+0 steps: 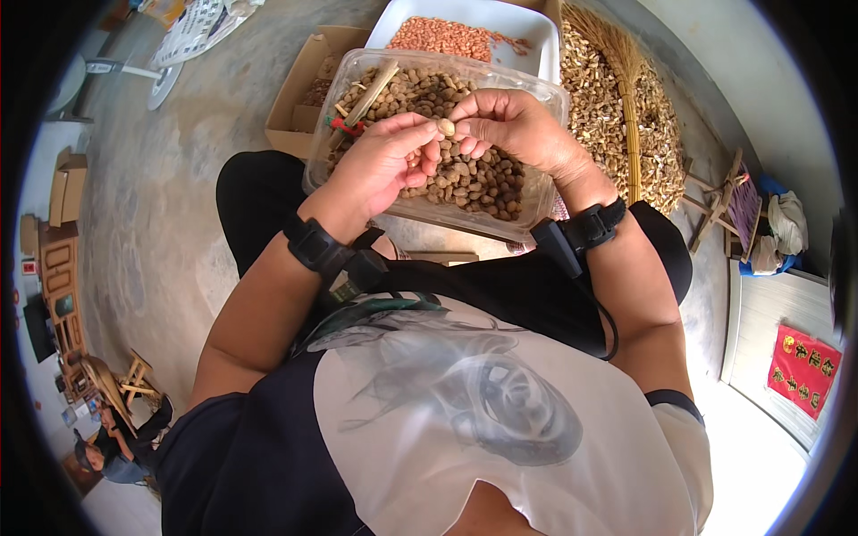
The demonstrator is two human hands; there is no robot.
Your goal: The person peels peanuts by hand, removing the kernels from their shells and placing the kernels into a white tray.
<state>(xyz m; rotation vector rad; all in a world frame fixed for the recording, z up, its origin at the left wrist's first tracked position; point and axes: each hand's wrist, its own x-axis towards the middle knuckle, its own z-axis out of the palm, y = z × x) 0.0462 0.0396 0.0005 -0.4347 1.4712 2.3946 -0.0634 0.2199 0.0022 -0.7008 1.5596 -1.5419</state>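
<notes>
Between the fingertips of both hands is a small peanut pod [446, 127], above a clear plastic tub [536, 224]. My left hand [395, 154] pinches the pod from the left, with a reddish kernel partly visible among its curled fingers. My right hand [503, 124] has thumb and forefinger at the pod's right side. Many brown unshelled peanuts [469, 184] lie in the tub. A wooden stick tool [369, 97] with a red tie [346, 126] rests at the tub's left. Beyond it, a white basin [543, 50] holds shelled reddish peanut kernels [439, 40].
A cardboard box [288, 124] stands left of the tub. Right of it lie a heap of empty shells [590, 100] and a straw broom [631, 134]. A folding stool [720, 201] is farther right. A seated person [120, 455] is at the lower left.
</notes>
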